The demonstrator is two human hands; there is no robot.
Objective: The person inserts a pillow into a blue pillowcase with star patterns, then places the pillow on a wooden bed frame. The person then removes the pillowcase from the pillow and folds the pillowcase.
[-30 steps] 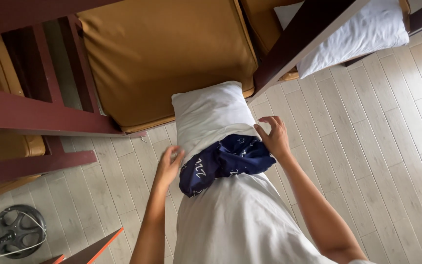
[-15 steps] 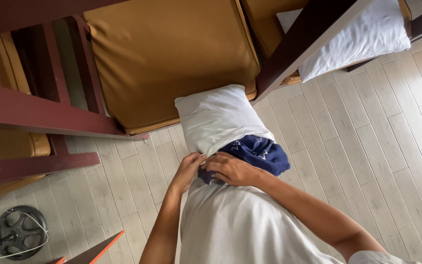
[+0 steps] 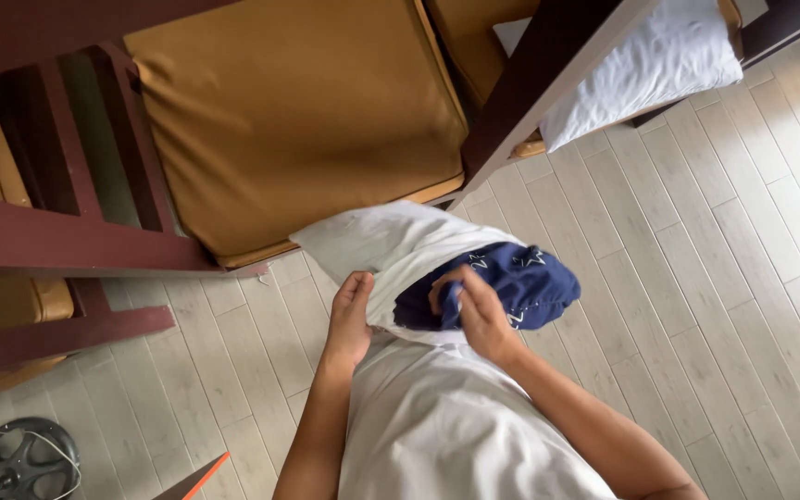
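Head view: a white pillow [image 3: 391, 245] is held upright against the person's chest, and a navy pillowcase [image 3: 520, 282] with white stars is bunched over its lower end. The left hand [image 3: 352, 319] grips the pillow's edge; the right hand [image 3: 474, 310] is clenched on the pillowcase fabric. Beyond lies a tan mattress [image 3: 298, 120] in a dark red bed frame [image 3: 67, 241], above a pale plank floor [image 3: 724, 278]. A fan [image 3: 20, 458] sits lower left.
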